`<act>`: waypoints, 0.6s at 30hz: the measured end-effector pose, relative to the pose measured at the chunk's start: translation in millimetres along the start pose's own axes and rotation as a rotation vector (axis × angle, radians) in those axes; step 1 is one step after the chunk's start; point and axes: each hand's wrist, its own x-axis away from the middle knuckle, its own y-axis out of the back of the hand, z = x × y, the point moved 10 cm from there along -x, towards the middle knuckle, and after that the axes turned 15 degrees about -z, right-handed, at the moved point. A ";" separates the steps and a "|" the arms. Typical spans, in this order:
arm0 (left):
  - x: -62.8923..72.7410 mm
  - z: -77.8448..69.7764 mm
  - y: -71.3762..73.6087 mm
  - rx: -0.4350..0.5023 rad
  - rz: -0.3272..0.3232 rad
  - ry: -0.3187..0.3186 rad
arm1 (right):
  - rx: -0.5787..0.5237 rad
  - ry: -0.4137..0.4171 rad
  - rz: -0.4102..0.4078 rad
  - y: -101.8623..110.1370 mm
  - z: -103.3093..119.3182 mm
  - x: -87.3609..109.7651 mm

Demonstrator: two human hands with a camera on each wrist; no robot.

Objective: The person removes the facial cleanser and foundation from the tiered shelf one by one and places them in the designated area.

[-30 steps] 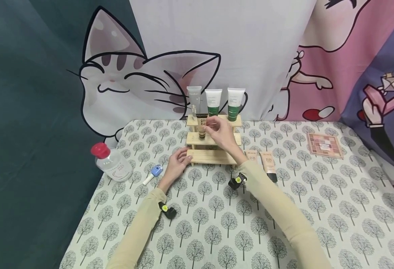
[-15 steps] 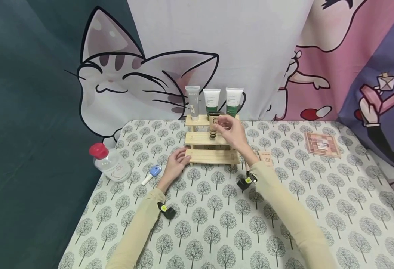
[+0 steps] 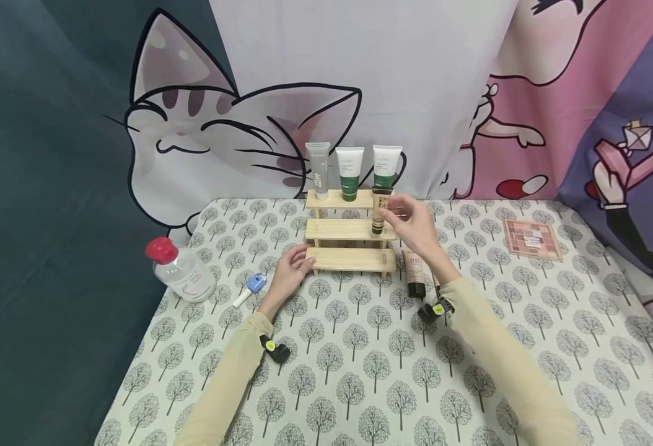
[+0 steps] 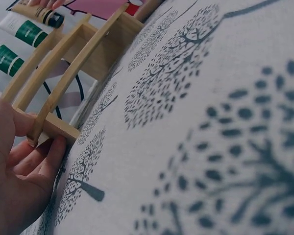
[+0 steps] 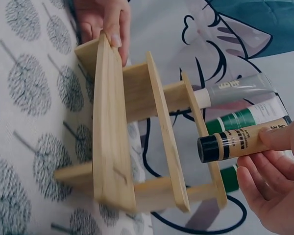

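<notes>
A three-tier wooden display rack (image 3: 350,259) stands at the back of the table. My left hand (image 3: 289,272) holds the left end of its lowest tier, thumb on top and fingers beneath in the left wrist view. A beige foundation tube (image 5: 247,143), black cap down, is pinched between the thumb and fingers of my right hand (image 3: 416,226). In the head view it is upright before the right end of the middle tier; contact there is hard to tell. On the top tier stand a grey tube (image 3: 318,170) and two white-and-green tubes, one of them (image 3: 350,173) in the middle.
BB cream tubes (image 3: 414,272) lie right of the rack, one mostly covered by my right wrist. An eyeshadow palette (image 3: 533,240) lies farther right. To the left are a clear bottle with a red cap (image 3: 162,249) and a small blue-and-white bottle (image 3: 256,284). A printed curtain hangs behind.
My right hand has carried the foundation tube rightward along the middle tier, from its left part to its right end. My left hand has stayed at the rack.
</notes>
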 end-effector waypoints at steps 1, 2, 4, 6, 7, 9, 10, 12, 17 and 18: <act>-0.3 -0.4 -0.5 0.003 -0.001 0.001 | 0.005 0.006 -0.004 4.5 -1.1 0.7; -0.6 -0.7 -1.2 0.002 0.000 -0.001 | 0.011 0.010 -0.008 9.2 -2.5 1.5; -0.7 -1.1 -2.5 0.004 0.003 0.000 | 0.023 0.009 -0.016 18.7 -6.4 3.6; -0.9 -1.4 -4.0 0.013 0.008 0.001 | 0.046 0.001 -0.024 28.6 -11.4 6.5; -0.9 -1.7 -4.7 0.014 0.011 0.000 | 0.055 0.000 -0.032 33.7 -13.6 7.8; -0.9 -2.5 -5.5 0.011 0.014 -0.007 | 0.065 -0.006 -0.048 43.9 -18.1 10.5; -0.9 -2.6 -5.3 0.012 0.015 -0.009 | 0.074 -0.005 -0.059 48.8 -19.9 11.8; -0.8 -2.5 -4.0 0.008 0.011 -0.014 | 0.084 -0.008 -0.077 57.8 -23.6 14.1; -0.7 -0.7 0.1 0.016 -0.002 -0.014 | 0.088 -0.029 -0.084 77.0 -31.0 20.4; -0.6 -1.2 -0.5 0.019 0.002 -0.017 | 0.095 -0.034 -0.084 81.5 -32.5 21.7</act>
